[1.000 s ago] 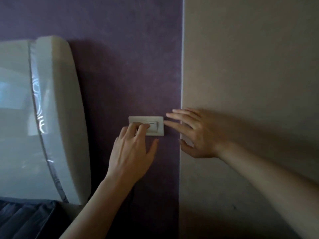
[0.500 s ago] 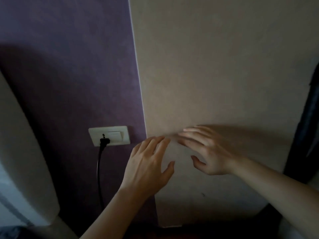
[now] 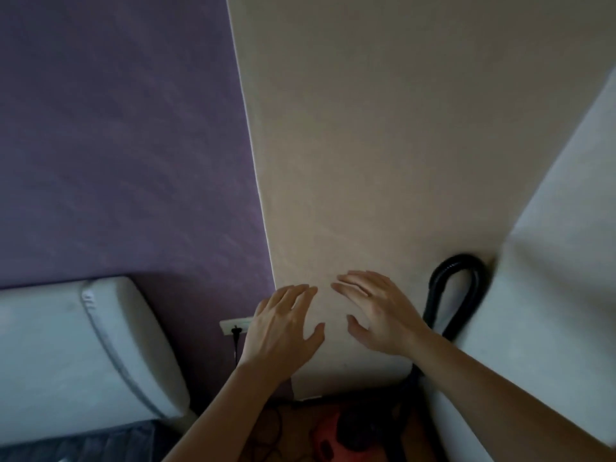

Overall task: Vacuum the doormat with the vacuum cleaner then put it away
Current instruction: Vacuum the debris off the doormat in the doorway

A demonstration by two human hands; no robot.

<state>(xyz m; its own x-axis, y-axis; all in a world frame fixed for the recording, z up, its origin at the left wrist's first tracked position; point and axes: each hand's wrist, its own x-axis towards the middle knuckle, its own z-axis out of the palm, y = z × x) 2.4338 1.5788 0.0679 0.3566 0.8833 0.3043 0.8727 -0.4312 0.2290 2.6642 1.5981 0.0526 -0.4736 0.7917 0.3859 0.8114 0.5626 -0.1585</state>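
Note:
A red vacuum cleaner point(image 3: 328, 436) sits on the floor at the bottom, dim and partly hidden. Its black hose point(image 3: 458, 295) loops up against the beige wall on the right. A black plug point(image 3: 236, 331) sits in the white wall socket point(image 3: 235, 324) on the purple wall, with its cord hanging down. My left hand point(image 3: 283, 328) hovers with straight, spread fingers just right of the socket, holding nothing. My right hand point(image 3: 376, 310) is beside it, fingers spread over the beige wall, also holding nothing. No doormat is in view.
A white padded headboard point(image 3: 83, 355) and dark bedding point(image 3: 76, 445) fill the lower left. A white panel or door point(image 3: 550, 295) stands at the right, next to the hose. The purple wall point(image 3: 116, 145) meets the beige wall point(image 3: 383, 145) at a corner.
My left hand has come off the socket and moved right. The view has swung right and down, bringing the hose, the red vacuum and the white panel into sight. The plug is now in the socket.

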